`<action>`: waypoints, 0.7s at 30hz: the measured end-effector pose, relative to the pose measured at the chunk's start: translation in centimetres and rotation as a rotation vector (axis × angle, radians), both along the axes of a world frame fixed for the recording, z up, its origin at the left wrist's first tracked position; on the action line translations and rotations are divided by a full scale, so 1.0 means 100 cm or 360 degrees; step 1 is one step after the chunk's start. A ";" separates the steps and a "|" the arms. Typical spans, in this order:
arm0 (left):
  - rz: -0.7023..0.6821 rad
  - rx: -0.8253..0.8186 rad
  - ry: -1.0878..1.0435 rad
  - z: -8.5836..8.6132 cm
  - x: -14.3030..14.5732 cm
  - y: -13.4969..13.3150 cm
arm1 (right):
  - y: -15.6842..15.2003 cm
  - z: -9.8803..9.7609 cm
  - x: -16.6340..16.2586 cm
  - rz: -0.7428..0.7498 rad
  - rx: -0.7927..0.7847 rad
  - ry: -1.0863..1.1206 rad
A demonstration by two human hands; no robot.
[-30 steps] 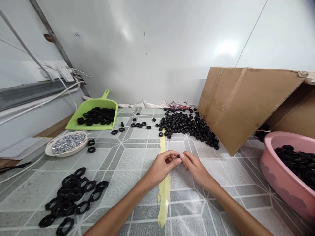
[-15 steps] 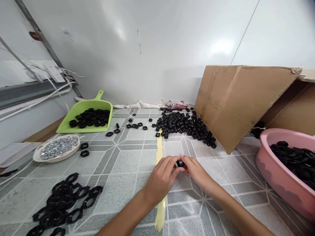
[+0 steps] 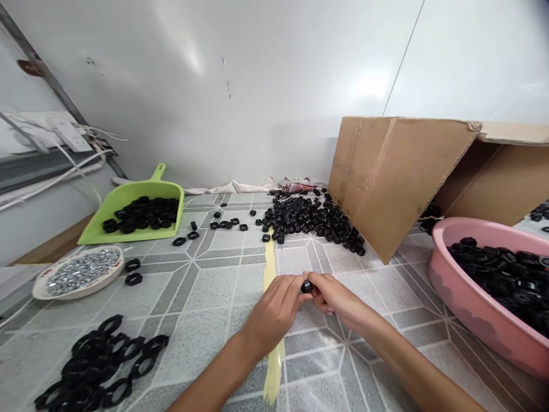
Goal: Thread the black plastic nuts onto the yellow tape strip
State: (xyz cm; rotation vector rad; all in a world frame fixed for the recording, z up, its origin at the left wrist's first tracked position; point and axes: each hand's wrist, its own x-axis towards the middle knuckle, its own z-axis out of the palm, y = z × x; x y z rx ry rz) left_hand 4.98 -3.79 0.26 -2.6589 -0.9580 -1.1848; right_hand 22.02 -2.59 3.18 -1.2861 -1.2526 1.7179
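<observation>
Between my two hands, over the middle of the tiled-pattern surface, is a small round black plastic part. My left hand has its fingers closed on the part's left side. My right hand pinches it from the right, its fingertips nearly meeting the left ones. Fingers hide most of the part. Beyond the hands lies a heap of small black parts. Near the left front is a pile of larger black rings.
A green dustpan with black rings stands at the back left. A white dish of small shiny metal pieces sits before it. Cardboard boxes lean at the back right, beside a pink basin full of black parts. Yellow tape runs along the surface.
The view has swung slightly right, so most things sit further left. Both hands keep hold of the black part, and the right fingers have shifted around it.
</observation>
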 end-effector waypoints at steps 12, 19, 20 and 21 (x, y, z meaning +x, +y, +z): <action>0.0027 -0.0127 -0.0167 -0.003 -0.005 0.005 | -0.001 -0.009 -0.005 -0.0118 0.0118 0.0150; 0.0072 -0.0124 -0.0176 0.001 -0.001 0.003 | -0.012 0.015 0.013 -0.0566 0.0302 0.0254; 0.0088 -0.0151 -0.0160 0.002 -0.001 0.002 | -0.023 0.020 0.024 -0.0735 0.0410 0.0207; 0.0095 -0.0185 -0.0142 0.003 -0.001 0.002 | -0.037 0.026 0.040 -0.0918 0.0550 0.0110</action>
